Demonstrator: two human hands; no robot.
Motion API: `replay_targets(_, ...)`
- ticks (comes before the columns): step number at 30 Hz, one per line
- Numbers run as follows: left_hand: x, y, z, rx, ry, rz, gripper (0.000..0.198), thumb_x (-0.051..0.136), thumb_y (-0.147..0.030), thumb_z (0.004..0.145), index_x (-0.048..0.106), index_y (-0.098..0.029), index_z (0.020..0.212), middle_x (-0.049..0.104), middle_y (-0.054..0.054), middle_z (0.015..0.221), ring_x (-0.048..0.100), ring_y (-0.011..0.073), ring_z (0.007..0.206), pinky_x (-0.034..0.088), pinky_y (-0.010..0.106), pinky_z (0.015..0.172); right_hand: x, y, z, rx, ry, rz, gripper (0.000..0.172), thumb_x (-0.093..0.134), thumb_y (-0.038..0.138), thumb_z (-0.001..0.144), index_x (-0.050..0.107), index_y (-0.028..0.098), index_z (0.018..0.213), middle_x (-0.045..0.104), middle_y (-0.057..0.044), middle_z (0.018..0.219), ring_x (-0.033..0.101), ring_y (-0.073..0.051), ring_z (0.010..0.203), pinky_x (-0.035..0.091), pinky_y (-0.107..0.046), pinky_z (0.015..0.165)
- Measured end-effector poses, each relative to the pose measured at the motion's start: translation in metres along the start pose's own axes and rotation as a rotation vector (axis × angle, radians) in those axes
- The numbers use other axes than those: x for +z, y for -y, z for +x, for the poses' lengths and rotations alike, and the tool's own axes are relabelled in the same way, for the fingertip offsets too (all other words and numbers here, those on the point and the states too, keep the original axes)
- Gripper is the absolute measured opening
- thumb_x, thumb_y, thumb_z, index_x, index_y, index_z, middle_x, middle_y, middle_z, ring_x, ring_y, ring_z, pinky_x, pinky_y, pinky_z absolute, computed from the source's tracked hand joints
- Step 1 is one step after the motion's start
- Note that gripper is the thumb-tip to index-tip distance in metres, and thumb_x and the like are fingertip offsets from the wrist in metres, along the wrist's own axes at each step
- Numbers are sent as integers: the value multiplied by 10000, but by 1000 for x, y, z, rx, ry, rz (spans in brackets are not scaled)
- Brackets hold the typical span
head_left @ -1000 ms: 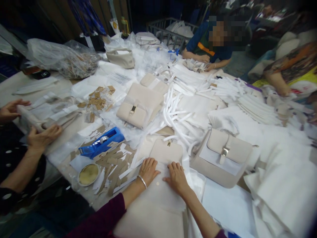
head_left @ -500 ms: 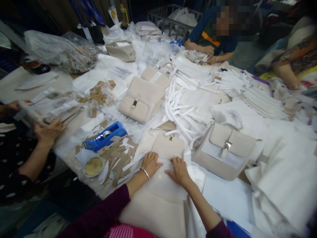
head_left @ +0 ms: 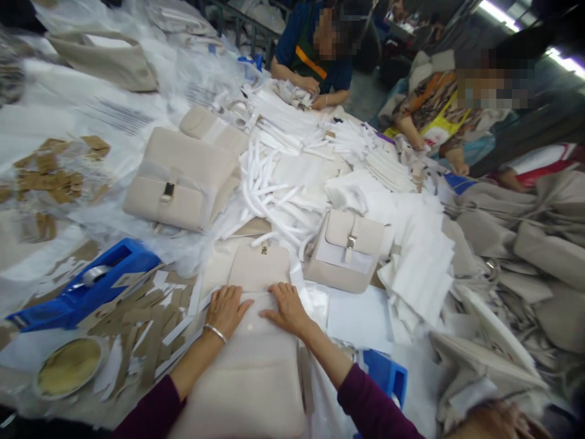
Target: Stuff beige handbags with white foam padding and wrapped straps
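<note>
A beige handbag (head_left: 242, 390) lies in front of me with its flap (head_left: 260, 268) folded out away from me; a small metal clasp shows near the flap's far edge. My left hand (head_left: 227, 311), with a bracelet at the wrist, rests flat on the left side of the bag near the flap's fold. On the right side of that same fold, my right hand (head_left: 287, 309) presses down with its fingers spread. Neither hand is closed around anything. To the right stands another beige handbag (head_left: 340, 262) with a metal clasp, and a larger one (head_left: 180, 183) lies at the left.
On the left are a blue tape dispenser (head_left: 98, 280), paper strips (head_left: 146, 323) and a round tub (head_left: 68, 369). White padded tubes (head_left: 262, 195) pile up beyond the bag. Many beige bags (head_left: 516, 262) heap at the right. Two co-workers sit across the table; another person's hand (head_left: 493, 421) is lower right.
The view has swung right, bringing the heap of bags and a second blue dispenser into sight. Both hands stay at about the same place on the bag.
</note>
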State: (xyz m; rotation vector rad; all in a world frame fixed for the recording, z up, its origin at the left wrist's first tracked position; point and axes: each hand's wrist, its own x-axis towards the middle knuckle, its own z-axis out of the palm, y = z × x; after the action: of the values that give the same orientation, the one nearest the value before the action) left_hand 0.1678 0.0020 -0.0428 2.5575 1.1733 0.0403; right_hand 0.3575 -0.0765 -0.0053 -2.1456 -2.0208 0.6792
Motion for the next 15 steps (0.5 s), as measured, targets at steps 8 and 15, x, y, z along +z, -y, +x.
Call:
replay_targets(8,1,-4,1,-72,52,-24,288,433,-423,922,547,-159,930,606,100,910,512,282,915,359,414,829,0,-7,-8,-113,20,51,486,471,530,895,448,350,1345,481,-67,1113,476,-216,995,374,-362,877)
replay_targets(15,3,-8,-8,-175,-43,-37,219,512,-322,887,542,-207,1071,582,88,1066,511,269,1016,373,474,944,11,-9,-11,-166,-3,65,430,472,449,915,471,364,1337,494,-80,1127,485,-242,1063,407,-404,892)
